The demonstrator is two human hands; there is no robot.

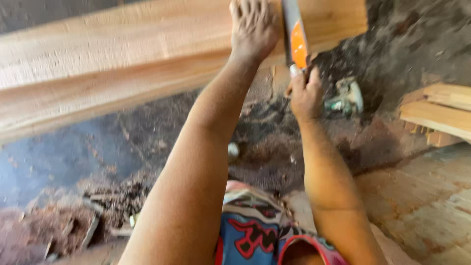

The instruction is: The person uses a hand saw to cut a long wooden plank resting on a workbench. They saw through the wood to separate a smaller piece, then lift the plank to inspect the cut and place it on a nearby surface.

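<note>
Left hand (252, 27) pressed flat on pale plank (122, 64), 12 o'clock | right hand (305, 93) clamped on grey-orange tool (296, 34), 1 o'clock | steady plank firmly; keep tool clear of fingers.

I see no packages, signs or screens; only an orange label patch (298, 44) on the grey tool, far centre.

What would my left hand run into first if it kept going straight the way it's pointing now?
The left hand already lies flat on the long pale wooden plank, fingers pointing up across it. Going straight on, it would probably just slide over the plank toward its far edge; beyond that is out of view.
</note>
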